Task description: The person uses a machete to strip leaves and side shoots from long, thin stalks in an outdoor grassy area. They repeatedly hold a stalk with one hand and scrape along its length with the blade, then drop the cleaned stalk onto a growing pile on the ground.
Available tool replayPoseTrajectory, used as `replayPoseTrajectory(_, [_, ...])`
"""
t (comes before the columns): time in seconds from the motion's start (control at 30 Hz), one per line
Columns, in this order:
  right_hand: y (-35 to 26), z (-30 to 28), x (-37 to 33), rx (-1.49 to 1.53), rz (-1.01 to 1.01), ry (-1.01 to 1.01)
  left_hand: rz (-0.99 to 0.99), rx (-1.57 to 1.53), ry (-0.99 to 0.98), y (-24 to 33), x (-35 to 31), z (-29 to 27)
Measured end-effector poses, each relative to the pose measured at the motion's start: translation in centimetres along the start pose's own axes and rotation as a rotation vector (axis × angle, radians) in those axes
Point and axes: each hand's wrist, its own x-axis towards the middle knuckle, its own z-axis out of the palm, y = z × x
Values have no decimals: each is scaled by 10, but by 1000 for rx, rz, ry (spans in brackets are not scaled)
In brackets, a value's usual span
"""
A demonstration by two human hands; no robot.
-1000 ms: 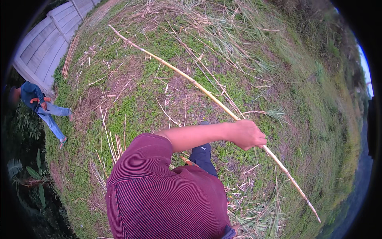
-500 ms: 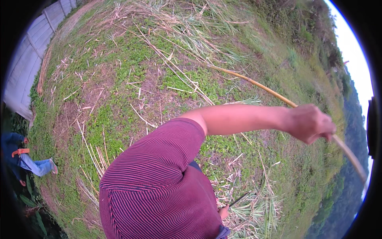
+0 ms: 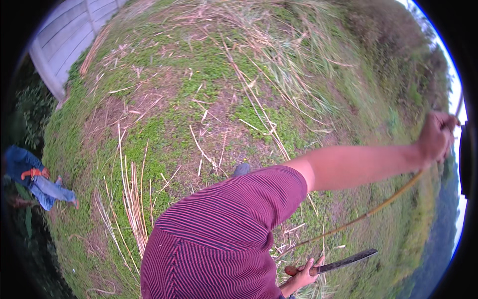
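My left arm, in a maroon-and-navy striped sleeve, stretches across to the far right. At its end my left hand (image 3: pixel 437 138) is closed in a fist around a long, thin, yellow-brown cane stalk (image 3: pixel 381 205). The stalk bows from the fist down toward the lower middle; a short piece also rises above the hand. Low in the view, my right hand (image 3: pixel 301 277) grips the brown handle of a machete (image 3: pixel 348 259). Its dark blade points right, below the stalk and apart from it. The stalk's lower end lies near my right hand, partly hidden by my sleeve.
Several cut stalks (image 3: pixel 133 203) lie together left of my body. Heaped dry leaves and stalks (image 3: pixel 294 55) cover grass at the back. A person (image 3: pixel 37 180) in blue with an orange object stands far left, below a pale panel wall (image 3: pixel 67 37). Bushes border the right.
My left hand has moved up and right, and the stalk's free end has swung down toward my right hand. The machete has come further into view. The whole view has shifted.
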Motion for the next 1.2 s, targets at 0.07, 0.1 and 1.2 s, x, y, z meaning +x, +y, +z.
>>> replayPoseTrajectory(0.07, [-3, 25, 3, 29, 16, -103, -51, -61, 33, 0, -5, 17])
replayPoseTrajectory(0.1, [-8, 44, 2, 34, 20, -116, -58, -70, 27, 6, -10, 21])
replayPoseTrajectory(1.2, [-34, -101, 101, 594, -11, 319, -439, 1893, -593, 123, -374, -267])
